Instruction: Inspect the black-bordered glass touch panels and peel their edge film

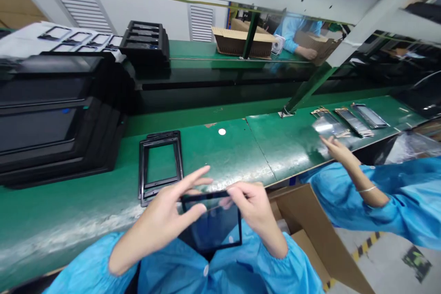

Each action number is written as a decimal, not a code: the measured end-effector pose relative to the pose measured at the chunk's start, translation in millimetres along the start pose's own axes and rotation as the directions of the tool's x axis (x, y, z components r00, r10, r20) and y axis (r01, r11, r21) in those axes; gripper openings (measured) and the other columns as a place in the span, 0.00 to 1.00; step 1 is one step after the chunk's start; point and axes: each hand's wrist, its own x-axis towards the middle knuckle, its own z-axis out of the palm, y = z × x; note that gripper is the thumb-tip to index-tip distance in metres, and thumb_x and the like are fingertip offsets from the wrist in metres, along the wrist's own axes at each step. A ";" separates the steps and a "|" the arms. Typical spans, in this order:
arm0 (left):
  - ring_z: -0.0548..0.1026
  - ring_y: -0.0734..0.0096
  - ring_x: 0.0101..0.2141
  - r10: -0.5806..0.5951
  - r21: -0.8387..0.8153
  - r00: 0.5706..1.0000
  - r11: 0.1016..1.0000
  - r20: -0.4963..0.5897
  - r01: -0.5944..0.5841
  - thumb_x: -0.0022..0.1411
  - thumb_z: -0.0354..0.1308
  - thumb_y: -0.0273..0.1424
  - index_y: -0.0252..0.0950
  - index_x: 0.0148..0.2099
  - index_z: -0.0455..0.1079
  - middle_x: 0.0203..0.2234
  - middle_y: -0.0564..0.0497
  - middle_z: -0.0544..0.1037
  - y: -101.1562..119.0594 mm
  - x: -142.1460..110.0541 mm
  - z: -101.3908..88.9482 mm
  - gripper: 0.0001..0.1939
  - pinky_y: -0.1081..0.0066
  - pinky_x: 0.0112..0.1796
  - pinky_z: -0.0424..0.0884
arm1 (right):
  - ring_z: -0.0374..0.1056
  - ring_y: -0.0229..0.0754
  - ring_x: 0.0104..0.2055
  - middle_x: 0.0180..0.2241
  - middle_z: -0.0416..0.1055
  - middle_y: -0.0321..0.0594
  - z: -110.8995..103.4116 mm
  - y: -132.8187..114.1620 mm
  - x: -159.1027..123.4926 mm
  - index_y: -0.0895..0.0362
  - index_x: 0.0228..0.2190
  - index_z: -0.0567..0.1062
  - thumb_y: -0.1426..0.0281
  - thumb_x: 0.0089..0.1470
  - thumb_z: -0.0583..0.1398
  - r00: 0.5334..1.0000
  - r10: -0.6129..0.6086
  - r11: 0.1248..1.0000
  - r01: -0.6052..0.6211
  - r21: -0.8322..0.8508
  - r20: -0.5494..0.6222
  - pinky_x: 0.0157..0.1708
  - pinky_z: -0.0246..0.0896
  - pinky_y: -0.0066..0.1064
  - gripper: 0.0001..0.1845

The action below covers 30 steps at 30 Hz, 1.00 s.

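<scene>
A dark, glossy screen panel with a black border is tilted over my lap, below the bench edge. My right hand is closed at its upper right edge, thumb and fingers pinched together. My left hand is at the panel's upper left, fingers spread and thumb stretched across the top part. A faint clear edge runs between the left thumb and the right fingers; I cannot tell whether it is film or a reflection. Just beyond my left hand, a few black rectangular frames lie stacked on the green bench.
Stacked black trays with dark panels stand at left. An open cardboard box is at my right. A co-worker's hand holds a clear sheet near several panels. A green post rises from the bench.
</scene>
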 end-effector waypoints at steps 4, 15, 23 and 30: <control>0.87 0.57 0.35 -0.070 0.062 0.989 0.996 0.133 0.062 0.71 0.63 0.39 0.50 0.71 0.70 0.43 0.49 0.88 -1.3 1.4 -0.6 0.28 0.67 0.36 0.82 | 0.84 0.44 0.35 0.36 0.87 0.39 -5.4 5.6 4.9 0.52 0.40 0.87 0.61 0.65 0.64 1.000 -0.023 1.000 0.023 -0.001 -0.009 0.40 0.78 0.32 0.12; 0.88 0.56 0.32 -0.200 -0.406 0.948 0.910 -0.247 0.086 0.70 0.65 0.45 0.41 0.66 0.63 0.49 0.38 0.86 -24.8 -8.5 -3.0 0.29 0.66 0.27 0.82 | 0.83 0.50 0.27 0.31 0.87 0.44 -49.2 42.5 -20.3 0.54 0.53 0.81 0.51 0.61 0.69 0.936 0.197 0.957 -0.119 0.264 -0.293 0.33 0.80 0.38 0.26; 0.75 0.45 0.64 0.390 0.521 0.918 0.799 -0.068 -0.300 0.72 0.64 0.35 0.49 0.64 0.77 0.60 0.48 0.82 -8.9 8.1 -7.1 0.20 0.40 0.72 0.52 | 0.83 0.49 0.24 0.28 0.86 0.45 -25.0 18.0 -28.5 0.56 0.44 0.82 0.52 0.60 0.70 0.957 0.138 0.987 -0.111 0.117 -0.255 0.31 0.80 0.35 0.20; 0.86 0.49 0.47 0.269 0.492 0.955 0.820 0.123 -0.294 0.75 0.57 0.32 0.39 0.61 0.81 0.48 0.42 0.88 -3.0 9.0 0.9 0.18 0.59 0.47 0.79 | 0.81 0.50 0.23 0.28 0.86 0.43 -19.4 24.5 -25.1 0.53 0.43 0.85 0.48 0.54 0.73 0.944 0.176 0.984 -0.163 0.071 -0.278 0.30 0.80 0.36 0.24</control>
